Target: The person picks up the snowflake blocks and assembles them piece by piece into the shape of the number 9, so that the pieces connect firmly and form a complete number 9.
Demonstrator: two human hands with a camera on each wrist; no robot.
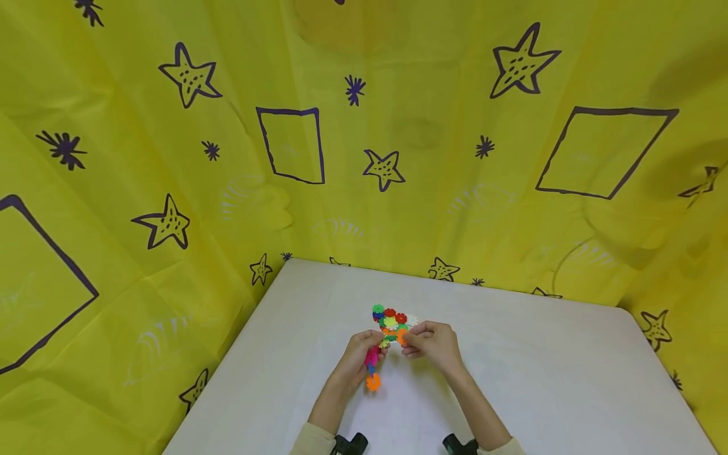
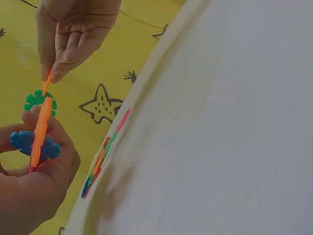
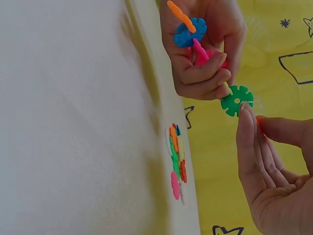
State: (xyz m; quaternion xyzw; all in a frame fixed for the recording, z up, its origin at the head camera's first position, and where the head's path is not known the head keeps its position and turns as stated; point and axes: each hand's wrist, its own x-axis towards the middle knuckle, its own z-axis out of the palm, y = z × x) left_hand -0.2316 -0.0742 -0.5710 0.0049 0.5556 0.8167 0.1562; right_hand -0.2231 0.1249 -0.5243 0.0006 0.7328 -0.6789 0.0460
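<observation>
A part-built chain of notched snap discs, held up between two hands over the worktop (image 1: 239,392).
The left hand's grip (image 1: 358,355) was closed round the chain at its pink section (image 3: 198,52), with a blue disc (image 3: 190,33) and an orange end disc (image 1: 373,382) joined on one side, and a pale yellow disc (image 3: 227,88) and a green disc (image 3: 237,101) on the other. The right hand's grip (image 1: 436,342) pinched another orange disc (image 1: 402,337) at the green one's rim; whether it was slotted in could not be told. Those five colours looked linked, so the chain seemed well started; the second orange joint appeared to be the step in hand. Unused, a cluster of mixed-colour discs (image 3: 175,161) lay on the worktop beyond the hands.
</observation>
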